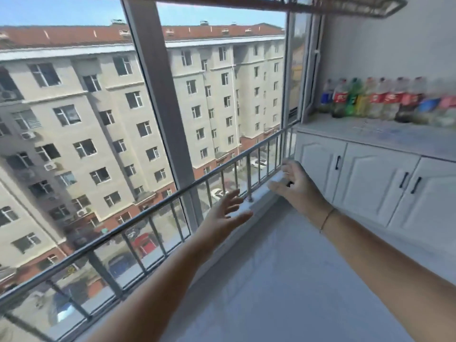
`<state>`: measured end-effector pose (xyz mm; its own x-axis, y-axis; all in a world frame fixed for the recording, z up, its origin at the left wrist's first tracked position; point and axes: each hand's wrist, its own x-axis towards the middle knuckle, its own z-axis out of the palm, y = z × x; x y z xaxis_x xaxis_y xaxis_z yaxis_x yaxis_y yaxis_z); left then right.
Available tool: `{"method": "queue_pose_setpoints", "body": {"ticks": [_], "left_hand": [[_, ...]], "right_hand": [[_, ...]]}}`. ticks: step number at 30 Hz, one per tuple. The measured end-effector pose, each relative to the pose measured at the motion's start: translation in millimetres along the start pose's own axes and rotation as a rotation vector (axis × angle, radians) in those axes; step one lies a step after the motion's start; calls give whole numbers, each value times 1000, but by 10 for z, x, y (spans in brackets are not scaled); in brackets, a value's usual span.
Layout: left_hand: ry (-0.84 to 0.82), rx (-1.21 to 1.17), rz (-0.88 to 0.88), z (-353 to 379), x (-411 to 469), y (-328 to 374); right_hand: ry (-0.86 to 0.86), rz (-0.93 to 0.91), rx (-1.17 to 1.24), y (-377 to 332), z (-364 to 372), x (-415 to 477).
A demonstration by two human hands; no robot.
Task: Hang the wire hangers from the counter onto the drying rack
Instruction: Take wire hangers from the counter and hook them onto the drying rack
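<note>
The view is blurred. Both my arms reach forward over the grey floor towards the window sill. My left hand point(225, 213) is spread with straight fingers near the metal railing point(172, 196), holding nothing. My right hand point(294, 185) is also spread and empty, close to the left end of the white cabinet point(370, 178). The drying rack point(320, 4) runs along the top edge of the view, overhead. The counter point(385, 133) on top of the cabinet lies at the right. No wire hanger is visible on it or anywhere else.
A row of several plastic bottles point(385, 99) stands at the back of the counter against the wall. Large windows with a thick grey post point(158, 95) fill the left side. The white sill point(261, 193) runs below the railing.
</note>
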<state>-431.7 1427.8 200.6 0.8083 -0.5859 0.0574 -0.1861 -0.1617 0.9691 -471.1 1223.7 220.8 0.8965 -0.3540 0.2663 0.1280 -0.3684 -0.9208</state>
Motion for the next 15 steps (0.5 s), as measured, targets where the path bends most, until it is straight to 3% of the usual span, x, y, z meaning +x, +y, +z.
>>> {"method": "queue_pose_setpoints", "body": {"ticks": [15], "left_hand": [[-393, 29, 91, 2134, 2472, 121]], "right_hand": [[418, 154, -120, 1222, -2425, 779]]}}
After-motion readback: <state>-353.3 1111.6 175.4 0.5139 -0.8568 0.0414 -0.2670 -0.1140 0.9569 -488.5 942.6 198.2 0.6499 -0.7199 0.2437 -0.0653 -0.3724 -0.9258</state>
